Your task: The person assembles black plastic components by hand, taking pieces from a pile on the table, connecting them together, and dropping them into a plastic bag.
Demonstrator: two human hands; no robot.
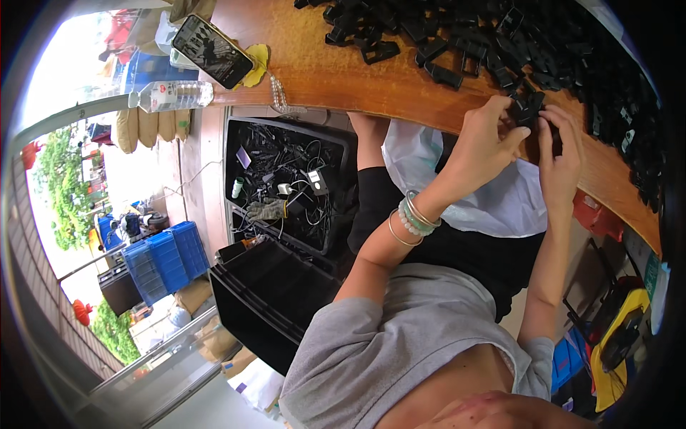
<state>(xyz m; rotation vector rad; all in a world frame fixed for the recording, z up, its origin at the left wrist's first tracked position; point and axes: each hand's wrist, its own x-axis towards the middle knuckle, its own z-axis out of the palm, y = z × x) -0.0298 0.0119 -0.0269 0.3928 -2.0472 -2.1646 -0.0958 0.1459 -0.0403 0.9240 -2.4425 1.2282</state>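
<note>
A small black plastic part (527,109) is at the near edge of the brown wooden table (300,43). Your left hand (487,140) pinches it; your right hand (562,151) has fingertips at its right side, though whether they grip I cannot tell. You seem to be working one piece two-handed, which calls for a steady left pinch and fine right-finger control. Farther onto the table lies a heap of loose black plastic parts (457,36).

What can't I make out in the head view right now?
Head view: full outline of the black part, covered partly by the left hand and right hand.
Head view: far end of the black pile, cut off by the upper edge.
Head view: phone screen detail, too small.
</note>
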